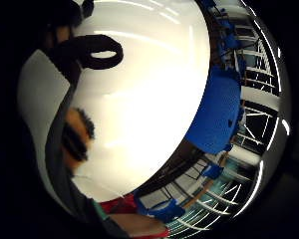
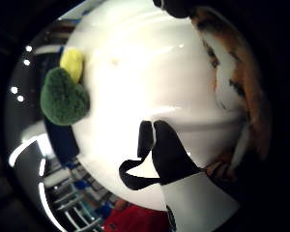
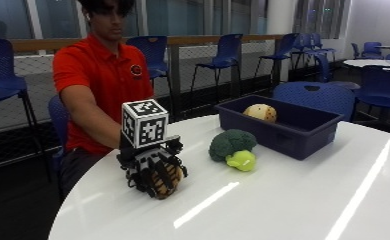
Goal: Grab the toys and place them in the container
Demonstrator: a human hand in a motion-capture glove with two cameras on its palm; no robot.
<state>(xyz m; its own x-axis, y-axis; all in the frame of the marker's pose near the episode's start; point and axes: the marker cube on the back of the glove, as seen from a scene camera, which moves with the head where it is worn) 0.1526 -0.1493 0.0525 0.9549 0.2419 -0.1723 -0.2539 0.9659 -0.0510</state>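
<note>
One brown toy [image 3: 166, 181] gripped in hand [image 3: 152, 170] on table [image 3: 295, 200], apart from container [image 3: 281, 125]; broccoli toy [image 3: 233, 148] beside container.

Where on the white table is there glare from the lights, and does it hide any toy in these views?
Outside view: long bright streaks lie on the table, away from the broccoli toy and the bin. Thumb side palm view: the tabletop is washed out white, yet the broccoli toy stays readable. Little finger side palm view: glare fills the tabletop; no toy shows there.
</note>
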